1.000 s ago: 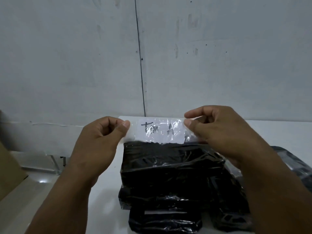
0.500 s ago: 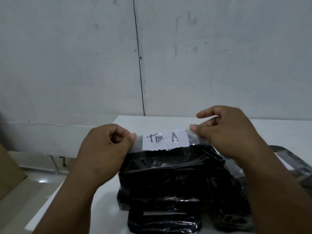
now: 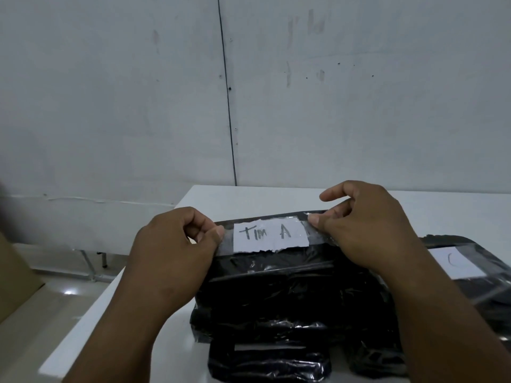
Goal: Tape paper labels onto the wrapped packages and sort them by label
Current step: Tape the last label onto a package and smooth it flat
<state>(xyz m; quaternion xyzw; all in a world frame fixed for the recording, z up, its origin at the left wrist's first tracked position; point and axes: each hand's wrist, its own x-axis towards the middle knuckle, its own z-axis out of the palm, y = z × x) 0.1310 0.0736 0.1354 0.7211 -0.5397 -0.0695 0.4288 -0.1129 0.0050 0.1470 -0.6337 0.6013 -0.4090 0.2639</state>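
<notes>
1. My left hand pinches the left end of a clear tape strip between the thumb and the curled fingers.
2. My right hand pinches the right end of the same strip with the thumb and the middle fingers; the index finger is lifted and points to the left.
3. The paper label sits under the strip, between my two hands. Its long axis runs from left to right, with the right end a little higher. The handwriting "Tim A" is upright for me, so its top edge points toward the wall.
4. The label lies on the far top edge of the top black package. I cannot tell if the tape is already fully pressed down on the wrap.
5. This package rests on a pile of other black wrapped packages on the white bench, close to the bench's left edge. Its long side also runs left to right.
6. To the right, partly behind my right forearm, lies another black package with its own white label; only one curved mark shows on it.
7. At the far left edge there is a brown cardboard piece, lower than the bench.
</notes>
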